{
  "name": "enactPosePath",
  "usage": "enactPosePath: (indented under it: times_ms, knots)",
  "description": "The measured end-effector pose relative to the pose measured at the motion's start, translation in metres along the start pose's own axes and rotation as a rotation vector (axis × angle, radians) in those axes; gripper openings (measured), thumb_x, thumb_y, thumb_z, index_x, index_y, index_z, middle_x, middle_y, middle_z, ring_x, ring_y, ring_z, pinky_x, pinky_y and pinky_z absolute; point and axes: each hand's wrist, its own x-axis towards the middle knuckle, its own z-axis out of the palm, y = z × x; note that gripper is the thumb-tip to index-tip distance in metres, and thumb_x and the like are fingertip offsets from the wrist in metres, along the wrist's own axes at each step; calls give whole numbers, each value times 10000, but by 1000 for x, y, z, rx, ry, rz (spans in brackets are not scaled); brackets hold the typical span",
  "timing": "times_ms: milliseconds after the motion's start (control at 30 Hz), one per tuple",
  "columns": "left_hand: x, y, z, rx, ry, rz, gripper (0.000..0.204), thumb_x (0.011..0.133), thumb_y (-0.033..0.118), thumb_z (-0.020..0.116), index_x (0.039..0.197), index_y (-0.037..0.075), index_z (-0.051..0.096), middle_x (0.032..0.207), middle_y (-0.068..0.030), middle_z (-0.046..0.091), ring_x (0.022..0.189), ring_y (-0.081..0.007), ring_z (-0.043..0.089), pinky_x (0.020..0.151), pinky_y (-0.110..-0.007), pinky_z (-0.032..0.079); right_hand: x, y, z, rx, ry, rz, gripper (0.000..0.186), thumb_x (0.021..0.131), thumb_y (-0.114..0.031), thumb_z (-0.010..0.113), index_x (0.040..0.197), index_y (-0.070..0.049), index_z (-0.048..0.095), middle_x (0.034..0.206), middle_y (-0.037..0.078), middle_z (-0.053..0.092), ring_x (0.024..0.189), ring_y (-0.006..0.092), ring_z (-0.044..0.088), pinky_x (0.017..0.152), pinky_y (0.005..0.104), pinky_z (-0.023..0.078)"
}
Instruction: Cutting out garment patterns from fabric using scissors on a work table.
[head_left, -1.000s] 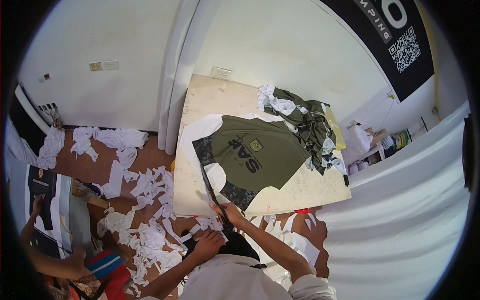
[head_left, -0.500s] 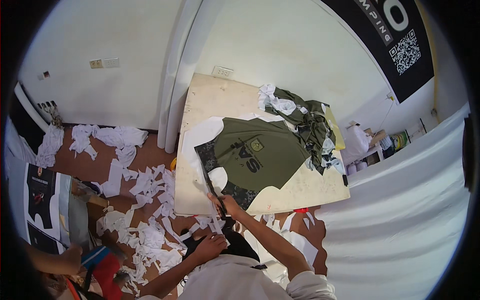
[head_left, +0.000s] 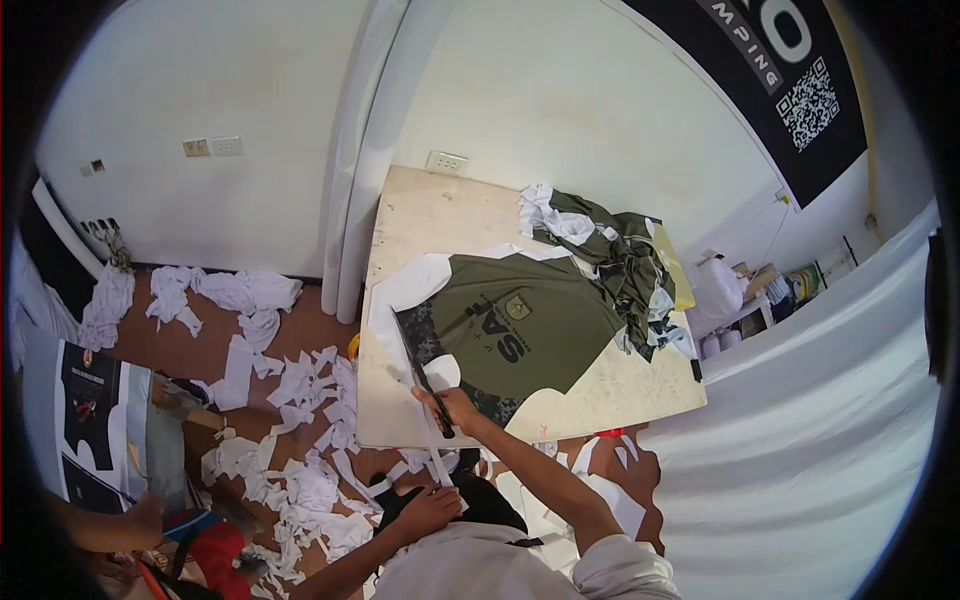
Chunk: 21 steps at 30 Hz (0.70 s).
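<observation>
A dark green printed fabric panel with camouflage-patterned edges lies flat on the pale wooden table. White margin fabric borders its left side. My right hand is closed around the black handles of scissors, whose blades lie along the panel's left edge and point away from me. Whether the blades are apart is hard to make out. Below the table's front edge, my left hand pinches a narrow white fabric strip that runs up toward the scissors.
Crumpled green and white fabric is heaped at the table's far right. White scraps litter the brown floor. At left, another person's hand is beside a printed black-and-white sheet. A white curtain hangs at right.
My right hand and the scissors have moved slightly farther over the table, along the panel's left edge. My left hand still holds the strip. The whole view has shifted a little.
</observation>
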Motion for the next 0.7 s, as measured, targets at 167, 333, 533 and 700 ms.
enactPosePath:
  times_ms: [167, 333, 533, 700]
  knots:
    - [0, -4, 2, -47, -12, 21, 181, 895, 275, 600, 964, 109, 610, 1074, -38, 594, 1165, -185, 548, 960, -371, 429, 2, -8, 5, 61, -32, -14, 622, 759, -657, 736, 566, -107, 519, 516, 26, 524, 431, 148, 537, 448, 289, 456]
    - [2, -5, 9, -259, -128, 12, 168, 906, 274, 574, 935, 109, 573, 985, -39, 558, 1061, -193, 568, 874, -381, 459, 22, -19, 7, 158, -57, -5, 626, 756, -640, 752, 533, -112, 500, 499, 32, 517, 417, 162, 529, 439, 300, 448]
    - [-4, -5, 1, -340, -206, 54, 181, 909, 266, 557, 952, 91, 577, 981, -52, 575, 1020, -222, 578, 835, -382, 475, 25, -38, 11, 210, 20, -71, 619, 743, -646, 760, 574, -104, 513, 513, 25, 515, 420, 151, 533, 444, 296, 462]
    - [-22, -9, 1, -327, -181, -165, 186, 866, 228, 590, 854, 51, 645, 829, -144, 632, 830, -330, 633, 766, -452, 497, 28, -47, -1, 126, 17, -182, 625, 745, -659, 750, 571, -110, 506, 518, 29, 517, 432, 146, 537, 461, 291, 463]
